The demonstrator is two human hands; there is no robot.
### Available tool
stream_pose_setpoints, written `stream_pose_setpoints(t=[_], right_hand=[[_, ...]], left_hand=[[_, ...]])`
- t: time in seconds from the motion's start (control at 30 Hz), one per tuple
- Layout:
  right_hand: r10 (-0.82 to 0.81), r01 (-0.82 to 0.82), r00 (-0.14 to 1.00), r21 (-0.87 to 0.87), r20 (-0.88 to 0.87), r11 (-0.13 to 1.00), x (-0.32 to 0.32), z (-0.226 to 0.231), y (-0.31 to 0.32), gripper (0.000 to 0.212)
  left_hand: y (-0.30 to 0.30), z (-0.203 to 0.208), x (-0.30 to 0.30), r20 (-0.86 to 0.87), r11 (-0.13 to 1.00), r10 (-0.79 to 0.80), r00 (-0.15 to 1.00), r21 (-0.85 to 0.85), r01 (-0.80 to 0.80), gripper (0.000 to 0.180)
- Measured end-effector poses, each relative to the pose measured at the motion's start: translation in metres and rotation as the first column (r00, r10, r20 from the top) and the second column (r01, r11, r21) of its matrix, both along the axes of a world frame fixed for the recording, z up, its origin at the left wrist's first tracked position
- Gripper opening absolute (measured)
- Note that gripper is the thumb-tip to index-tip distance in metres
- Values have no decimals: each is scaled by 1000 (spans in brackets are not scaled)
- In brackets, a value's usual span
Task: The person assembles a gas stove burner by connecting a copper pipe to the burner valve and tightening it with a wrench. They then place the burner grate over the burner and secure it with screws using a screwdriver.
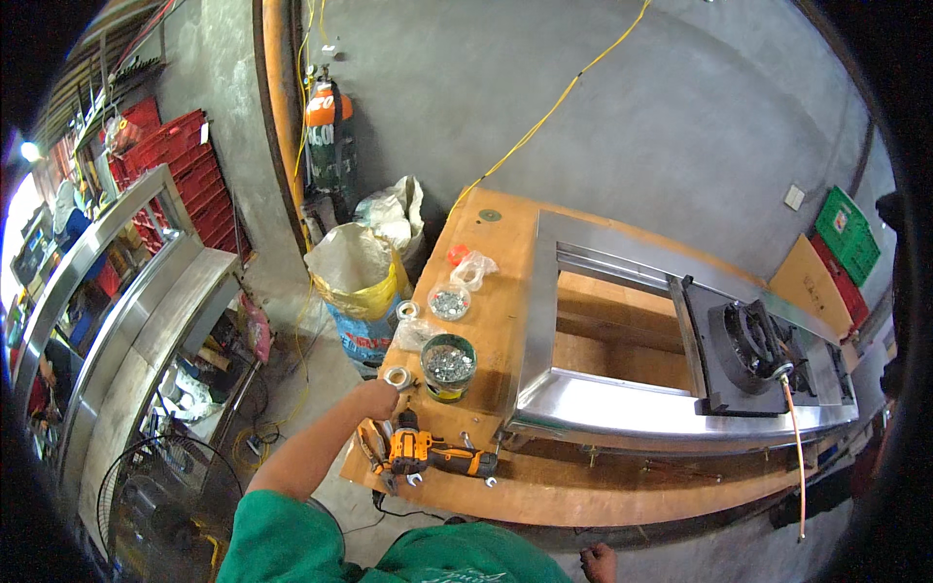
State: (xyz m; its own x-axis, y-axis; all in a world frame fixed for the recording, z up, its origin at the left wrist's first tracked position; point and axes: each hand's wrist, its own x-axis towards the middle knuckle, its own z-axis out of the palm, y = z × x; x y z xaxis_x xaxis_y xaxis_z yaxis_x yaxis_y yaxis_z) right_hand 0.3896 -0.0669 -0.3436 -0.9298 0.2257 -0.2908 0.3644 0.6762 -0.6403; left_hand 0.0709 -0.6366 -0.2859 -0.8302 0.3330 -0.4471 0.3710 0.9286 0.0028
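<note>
At the table's left edge, my left hand (375, 400) is closed at the rim of a pale roll of tape (397, 378); the fingertips are partly hidden. Just below that hand lie orange-handled pliers (373, 443) and an orange-and-black cordless drill (411, 449). Small wrenches (414, 479) rest beside the drill. A clear tub of metal fasteners (449, 361) stands right of the hand. Low in the picture, away from the table, hangs my right hand (598, 562), its fingers curled; whatever is in them, if anything, is hidden.
A stainless-steel frame (544, 321) with a black gas burner (743, 340) and hanging hose (795, 457) covers the table's right side. Farther back sit a smaller tub (449, 301) and another tape roll (407, 310). Sacks (360, 282), a gas cylinder (330, 136) and a fan (160, 505) stand left.
</note>
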Motion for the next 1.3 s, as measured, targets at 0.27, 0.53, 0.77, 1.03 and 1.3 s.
stream_pose_setpoints(t=[0.27,0.53,0.77,1.03,1.3], right_hand=[[29,-31,998,45,47,999,-3,-8,-1,31],[-77,73,987,33,142,997,-20,25,-19,30],[42,-39,998,68,-48,997,-19,-15,0,30],[71,-68,997,110,-18,992,-23,-24,-8,38],[-19,13,998,87,61,996,-22,-22,-11,38]], left_hand=[[-18,-28,11,73,858,198,977,469,-209,37],[-1,-11,28,67,988,119,991,96,-125,42],[4,-10,34,27,964,104,994,244,-108,41],[-7,-33,27,54,910,133,990,389,-144,36],[3,-31,14,60,983,66,996,169,-76,28]])
